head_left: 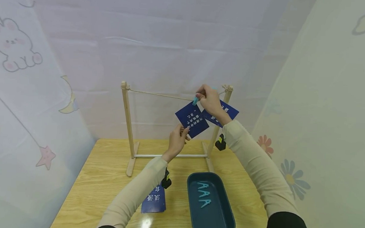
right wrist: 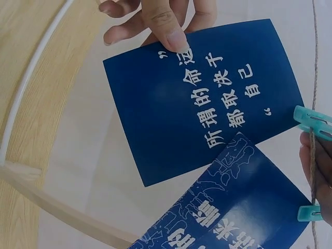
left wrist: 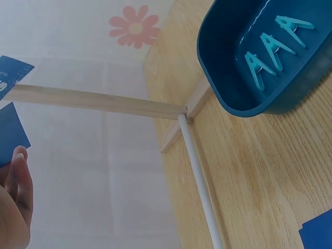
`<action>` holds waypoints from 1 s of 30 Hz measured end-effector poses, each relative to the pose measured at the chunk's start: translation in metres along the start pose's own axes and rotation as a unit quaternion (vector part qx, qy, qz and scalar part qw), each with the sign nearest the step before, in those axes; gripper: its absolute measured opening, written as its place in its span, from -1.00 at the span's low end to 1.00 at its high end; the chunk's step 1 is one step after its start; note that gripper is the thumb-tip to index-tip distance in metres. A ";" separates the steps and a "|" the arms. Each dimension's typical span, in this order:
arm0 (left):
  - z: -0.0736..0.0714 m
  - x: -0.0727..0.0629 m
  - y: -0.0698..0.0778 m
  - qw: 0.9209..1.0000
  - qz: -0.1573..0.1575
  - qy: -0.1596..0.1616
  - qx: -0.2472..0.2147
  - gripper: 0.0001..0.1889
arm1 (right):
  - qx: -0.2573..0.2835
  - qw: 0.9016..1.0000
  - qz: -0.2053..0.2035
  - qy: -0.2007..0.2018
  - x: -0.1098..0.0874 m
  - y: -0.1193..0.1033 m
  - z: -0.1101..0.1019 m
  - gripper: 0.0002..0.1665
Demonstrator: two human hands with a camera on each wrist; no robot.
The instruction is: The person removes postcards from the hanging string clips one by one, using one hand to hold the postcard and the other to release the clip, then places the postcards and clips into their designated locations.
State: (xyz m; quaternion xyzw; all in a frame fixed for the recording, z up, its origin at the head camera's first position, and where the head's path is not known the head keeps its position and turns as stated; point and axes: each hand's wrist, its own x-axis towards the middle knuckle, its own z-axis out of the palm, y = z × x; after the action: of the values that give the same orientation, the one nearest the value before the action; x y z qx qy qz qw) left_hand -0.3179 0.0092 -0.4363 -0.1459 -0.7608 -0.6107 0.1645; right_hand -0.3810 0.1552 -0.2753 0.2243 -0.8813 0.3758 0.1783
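Observation:
My left hand [head_left: 177, 139] pinches the edge of a dark blue card [head_left: 192, 119] with white characters; in the right wrist view its thumb lies on the card's printed face. A teal clothespin [right wrist: 313, 123] is at the card's opposite corner, right by the rope [head_left: 159, 94]. My right hand [head_left: 209, 100] pinches this clothespin, its fingers partly cut off in the right wrist view. Close beside hangs a second blue card [right wrist: 233, 207], held to the rope by another teal clothespin [right wrist: 309, 213] and partly behind my right wrist in the head view.
The rope spans two wooden posts [head_left: 128, 118] of a stand with a white bottom bar [head_left: 148, 155]. In front, a dark teal tray [head_left: 189, 194] holds several teal clothespins [head_left: 204, 194]. Left of it, blue cards [head_left: 153, 203] lie stacked on the wooden table [head_left: 86, 191].

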 end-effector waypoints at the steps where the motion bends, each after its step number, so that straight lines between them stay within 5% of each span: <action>1: 0.000 0.000 0.000 1.000 0.000 0.000 -0.001 -0.84 | 0.000 1.000 -0.005 0.007 0.000 0.000 0.001 -0.90; 18: 0.000 0.002 0.002 1.000 0.001 -0.001 0.002 -0.84 | 0.004 0.989 -0.091 0.115 0.001 0.007 0.014 -0.78; 30: 0.000 0.002 0.000 1.000 0.001 -0.002 0.005 -0.83 | 0.005 0.983 -0.097 0.153 -0.001 0.008 0.016 -0.77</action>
State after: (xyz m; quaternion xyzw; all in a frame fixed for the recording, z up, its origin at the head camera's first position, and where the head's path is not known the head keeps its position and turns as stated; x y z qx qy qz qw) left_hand -0.3195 0.0095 -0.4351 -0.1468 -0.7639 -0.6066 0.1641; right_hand -0.3864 0.1491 -0.2911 0.2494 -0.8159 0.3909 0.3453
